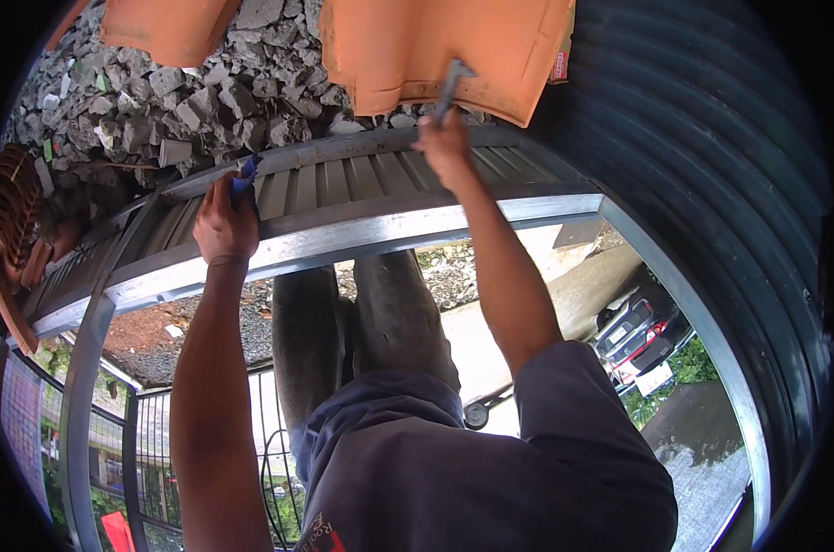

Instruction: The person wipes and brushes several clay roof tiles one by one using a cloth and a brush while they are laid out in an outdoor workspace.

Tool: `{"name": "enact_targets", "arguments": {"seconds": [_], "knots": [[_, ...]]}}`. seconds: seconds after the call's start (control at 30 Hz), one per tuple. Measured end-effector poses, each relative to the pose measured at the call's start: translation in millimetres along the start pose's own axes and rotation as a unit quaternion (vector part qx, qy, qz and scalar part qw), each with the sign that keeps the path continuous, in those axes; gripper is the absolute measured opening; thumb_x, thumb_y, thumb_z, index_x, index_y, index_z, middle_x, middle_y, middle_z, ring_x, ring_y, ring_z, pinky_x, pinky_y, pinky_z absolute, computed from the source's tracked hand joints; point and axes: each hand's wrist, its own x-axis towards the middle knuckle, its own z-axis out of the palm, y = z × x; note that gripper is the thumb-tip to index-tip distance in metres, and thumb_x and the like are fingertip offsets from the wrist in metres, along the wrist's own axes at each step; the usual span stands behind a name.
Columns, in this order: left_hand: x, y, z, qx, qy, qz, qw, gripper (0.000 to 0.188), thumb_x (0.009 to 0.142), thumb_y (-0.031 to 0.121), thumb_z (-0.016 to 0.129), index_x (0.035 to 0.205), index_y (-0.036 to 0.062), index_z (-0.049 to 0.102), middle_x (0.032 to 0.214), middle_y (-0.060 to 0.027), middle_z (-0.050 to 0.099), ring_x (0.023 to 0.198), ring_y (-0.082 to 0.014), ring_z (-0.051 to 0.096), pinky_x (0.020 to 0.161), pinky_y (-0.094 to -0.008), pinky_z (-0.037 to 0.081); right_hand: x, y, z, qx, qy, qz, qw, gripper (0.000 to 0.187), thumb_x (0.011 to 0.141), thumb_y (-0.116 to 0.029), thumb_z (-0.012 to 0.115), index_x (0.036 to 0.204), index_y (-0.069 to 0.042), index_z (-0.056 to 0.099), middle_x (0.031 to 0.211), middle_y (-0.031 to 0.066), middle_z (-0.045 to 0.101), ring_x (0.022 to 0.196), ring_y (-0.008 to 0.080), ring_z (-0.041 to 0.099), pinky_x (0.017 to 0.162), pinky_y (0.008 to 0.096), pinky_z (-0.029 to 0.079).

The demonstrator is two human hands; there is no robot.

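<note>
My right hand [446,155] is closed around the handle of a small grey hammer [450,90], slightly blurred. Its head is in front of a large orange clay roof tile [504,69] at the top; I cannot tell whether they touch. At the metal frame's upper edge, my left hand [225,223] is closed on a small blue piece [245,177], whose kind I cannot make out. Below both hands runs a shiny metal beam [371,224], with a ribbed metal strip [343,181] just beyond it.
Broken grey rubble [205,106] fills the far left, with another orange tile [164,28] above it. Stacked clay tiles [12,198] lean at the left edge. Dark corrugated sheeting [711,147] rises on the right. Through the open frame, a parked car [633,336] shows far below.
</note>
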Motion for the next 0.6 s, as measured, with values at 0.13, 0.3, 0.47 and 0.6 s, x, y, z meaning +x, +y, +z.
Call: {"name": "enact_targets", "arguments": {"seconds": [0.13,0.3,0.47,0.6], "knots": [[-3.5,-2.9,-1.5,0.005,0.010,-0.023,1.000,0.026,0.094,0.022,0.066,0.119,0.0184,0.066,0.111,-0.0102,0.073,0.099,-0.0388,0.070,0.081,-0.0508,0.056,-21.8,1.1,0.6,0.063,-0.230,0.033,0.971,0.015,0.105,-0.018,0.058,0.101,-0.006,0.049,0.077,0.0045,0.057,0.068,0.0155,0.062,0.068,0.0367,0.061],[-3.0,-6.3,-6.4,0.004,0.010,-0.018,1.000,0.027,0.094,0.022,0.066,0.120,0.0188,0.066,0.112,-0.0099,0.073,0.099,-0.0386,0.070,0.082,-0.0508,0.056,-13.9,-5.5,-17.8,0.003,0.140,0.069,0.988,0.017,0.104,-0.018,0.059,0.104,-0.003,0.052,0.087,0.0149,0.066,0.076,0.0259,0.068,0.072,0.0451,0.057],[-6.7,-4.7,1.0,0.002,0.010,-0.019,1.000,0.026,0.094,0.021,0.064,0.120,0.0185,0.066,0.112,-0.0103,0.072,0.099,-0.0388,0.070,0.081,-0.0510,0.055,1.2,18.5,0.6,-0.177,-0.056,-0.079,0.979,0.023,0.099,-0.022,0.062,0.102,-0.001,0.052,0.095,0.0310,0.065,0.094,0.0527,0.063,0.083,0.0583,0.048],[-0.6,-0.8,0.3,-0.001,0.006,-0.026,1.000,0.025,0.095,0.022,0.064,0.120,0.0188,0.066,0.111,-0.0105,0.072,0.099,-0.0387,0.070,0.081,-0.0511,0.056,2.4,2.5,-23.0,-0.236,0.111,-0.063,0.963,0.028,0.101,-0.025,0.062,0.102,0.001,0.050,0.091,0.0267,0.066,0.083,0.0398,0.069,0.074,0.0500,0.054]]}}
